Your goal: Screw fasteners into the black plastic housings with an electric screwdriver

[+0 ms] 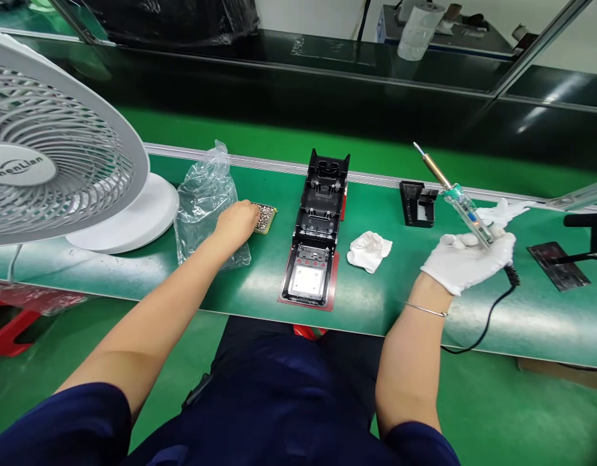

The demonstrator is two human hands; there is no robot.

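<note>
My bare left hand is closed, its fingertips at the left side of a small yellow-edged box full of tiny metallic pieces. Whatever those fingers pinch is hidden. In a white glove, my right hand grips a soldering iron by its clear, teal-collared handle, tip pointing up and to the left. Between both hands lies a long black plastic housing, with a pale rectangular panel in its near end. Part of a red mat shows beneath it.
A white fan stands at left beside a clear plastic bag. Right of the housing are a crumpled white cloth and a black stand. The iron's cord hangs over the front edge. A black bracket is far right.
</note>
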